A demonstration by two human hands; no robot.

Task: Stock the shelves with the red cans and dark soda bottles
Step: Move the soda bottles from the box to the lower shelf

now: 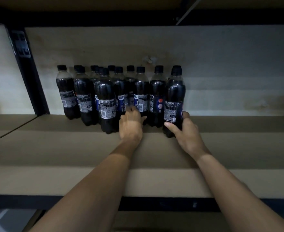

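Presently: your right hand [186, 131] holds a dark soda bottle [174, 97] upright at the right end of the front row on the shelf [70, 148].
Fingers and thumb wrap its lower body, judged a low hold for a steady set-down near its neighbour. Your left hand [131, 126] reaches into the bottle cluster [104, 97], likely steadying one; whether it grips cannot be told. No red cans in view.

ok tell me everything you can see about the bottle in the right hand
The rightmost front bottle is clear plastic filled with dark soda, with a black cap and a dark label showing white print and a barcode. It stands upright on the brown shelf at the group's right end. The right hand grips its lower part.
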